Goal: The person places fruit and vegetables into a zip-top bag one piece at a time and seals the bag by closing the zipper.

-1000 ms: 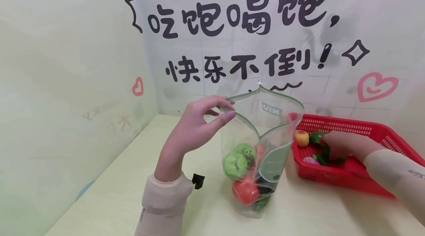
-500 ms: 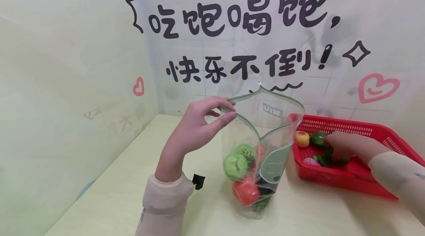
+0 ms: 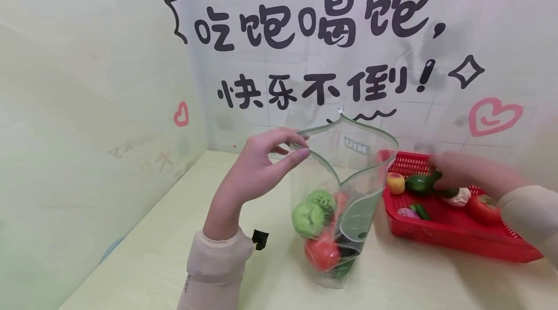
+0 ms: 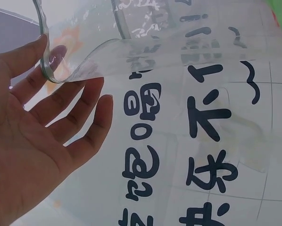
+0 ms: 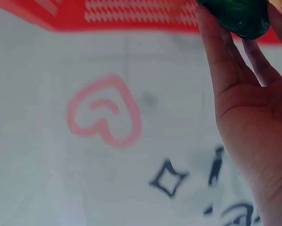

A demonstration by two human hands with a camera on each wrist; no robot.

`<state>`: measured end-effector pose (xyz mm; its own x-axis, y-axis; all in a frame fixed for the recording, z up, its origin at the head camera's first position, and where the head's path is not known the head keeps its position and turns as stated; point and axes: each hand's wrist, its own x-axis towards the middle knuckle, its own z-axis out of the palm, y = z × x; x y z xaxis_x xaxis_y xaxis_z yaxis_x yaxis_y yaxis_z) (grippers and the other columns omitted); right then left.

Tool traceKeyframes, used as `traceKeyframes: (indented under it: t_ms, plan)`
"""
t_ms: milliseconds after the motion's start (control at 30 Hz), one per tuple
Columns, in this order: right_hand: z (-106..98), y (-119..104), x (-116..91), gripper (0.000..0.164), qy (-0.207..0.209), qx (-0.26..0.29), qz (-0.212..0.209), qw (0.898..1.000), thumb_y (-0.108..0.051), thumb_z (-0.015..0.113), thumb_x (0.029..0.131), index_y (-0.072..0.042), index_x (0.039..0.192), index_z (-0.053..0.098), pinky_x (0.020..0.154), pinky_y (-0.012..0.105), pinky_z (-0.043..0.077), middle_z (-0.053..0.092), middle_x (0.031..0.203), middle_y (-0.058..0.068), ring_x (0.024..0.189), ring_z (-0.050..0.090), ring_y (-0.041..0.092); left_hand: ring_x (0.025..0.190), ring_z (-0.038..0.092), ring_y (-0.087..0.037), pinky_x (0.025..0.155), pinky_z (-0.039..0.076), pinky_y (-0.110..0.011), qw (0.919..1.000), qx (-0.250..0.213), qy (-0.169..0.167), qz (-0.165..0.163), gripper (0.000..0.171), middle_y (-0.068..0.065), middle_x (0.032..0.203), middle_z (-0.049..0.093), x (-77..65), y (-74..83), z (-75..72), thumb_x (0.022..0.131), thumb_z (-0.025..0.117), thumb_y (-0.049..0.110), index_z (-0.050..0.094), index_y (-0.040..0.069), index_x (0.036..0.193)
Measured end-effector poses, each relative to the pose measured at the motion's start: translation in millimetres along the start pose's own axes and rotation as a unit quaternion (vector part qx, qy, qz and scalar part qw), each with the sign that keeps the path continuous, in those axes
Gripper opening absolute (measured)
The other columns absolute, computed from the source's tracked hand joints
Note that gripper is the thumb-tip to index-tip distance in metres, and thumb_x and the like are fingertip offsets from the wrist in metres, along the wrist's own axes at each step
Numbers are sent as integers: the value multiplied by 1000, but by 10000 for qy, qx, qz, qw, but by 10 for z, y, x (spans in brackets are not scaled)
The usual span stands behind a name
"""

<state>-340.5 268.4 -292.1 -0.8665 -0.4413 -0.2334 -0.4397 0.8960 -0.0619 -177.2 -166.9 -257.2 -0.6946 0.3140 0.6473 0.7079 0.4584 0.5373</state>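
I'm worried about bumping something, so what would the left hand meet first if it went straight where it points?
Probably the opposite side of the clear bag: the left hand pinches the bag's left edge and points across its open mouth, though depth is hard to judge.

The head view looks forward and down across the surface at the lettering on the wall. The left wrist view, close beside the left fingers, shares with it that lettering, turned sideways, and the clear bag near its rim. The right wrist view, close by the right fingers, faces the wall upside down, sharing the pink heart and, blurred, probably the red basket.
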Motion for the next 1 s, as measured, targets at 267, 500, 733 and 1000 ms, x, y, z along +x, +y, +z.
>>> traceKeyframes:
  t_ms: [267, 500, 733, 1000]
  plan:
    - [-878, -828, -363, 44, 2326, -360, -508, 9706, -26, 83, 94, -1, 124, 64, 65, 38, 58, 75, 99, 14, 83, 69, 25, 128, 68, -17, 97, 62, -35, 10000, -17, 25, 27, 11, -3, 117, 77, -5, -23, -2, 102, 73, 15, 77, 9, 110]
    - [-1228, -1643, -842, 51, 4559, -248, -2059, 8655, -20, 91, 86, -9, 129, 66, 73, 5, 45, 79, 106, 10, 96, 74, 29, 126, 68, -18, 97, 62, -35, 10000, -35, 62, 54, 11, -4, 116, 77, -17, -40, -2, 101, 73, 15, 77, 9, 110]
    - [-1160, -2051, -874, 53, 3584, -454, -2120, 9080, -31, 90, 87, -18, 132, 68, 88, 37, 62, 76, 118, 3, 109, 71, 23, 122, 69, -16, 95, 62, -35, 9999, -81, 29, 83, 11, -3, 116, 77, -22, -70, 27, 101, 74, 15, 77, 10, 110]
    - [-1035, -2030, -735, 44, 2918, -769, -1970, 9328, -28, 88, 89, -24, 130, 72, 102, 57, 58, 73, 132, 2, 125, 66, 28, 122, 69, -18, 94, 63, -37, 9997, 19, 34, 254, 11, -3, 114, 78, 4, -56, 9, 102, 73, 17, 77, 10, 110]
